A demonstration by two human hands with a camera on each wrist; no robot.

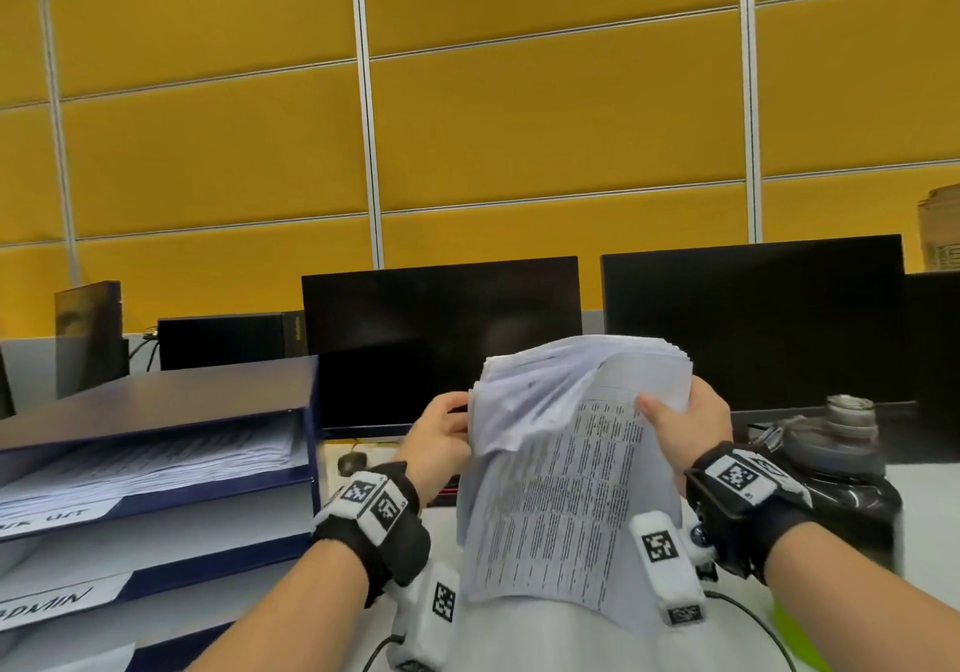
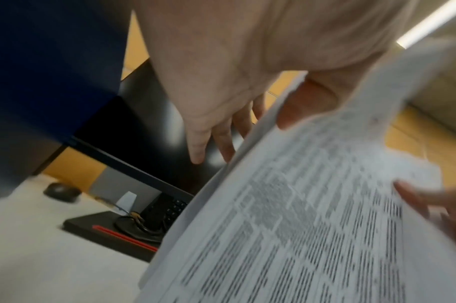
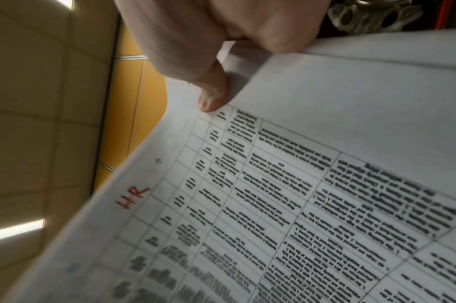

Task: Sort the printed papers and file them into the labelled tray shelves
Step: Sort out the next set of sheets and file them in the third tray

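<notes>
I hold a stack of printed papers [image 1: 561,489] upright over the desk, in front of the monitors. My left hand [image 1: 457,427] pinches its left edge, with the thumb [image 2: 299,106] on the front and the fingers [image 2: 201,147] behind. My right hand [image 1: 660,411] grips the right edge, and its thumb [image 3: 211,96] presses on the front sheet [image 3: 325,205]. That sheet is a printed table with "HR" [image 3: 132,196] written on it in red. The blue tray shelves [image 1: 311,468] stand at the left. One shelf holds papers, and a lower label [image 1: 47,609] reads "ADMIN".
Two dark monitors [image 1: 441,338] [image 1: 753,318] stand behind the papers. A black water bottle [image 1: 841,479] is close to my right wrist. A mouse [image 1: 353,463] lies on the desk, and so does a black notebook with a red pen [image 2: 105,231]. Cables run along the near edge.
</notes>
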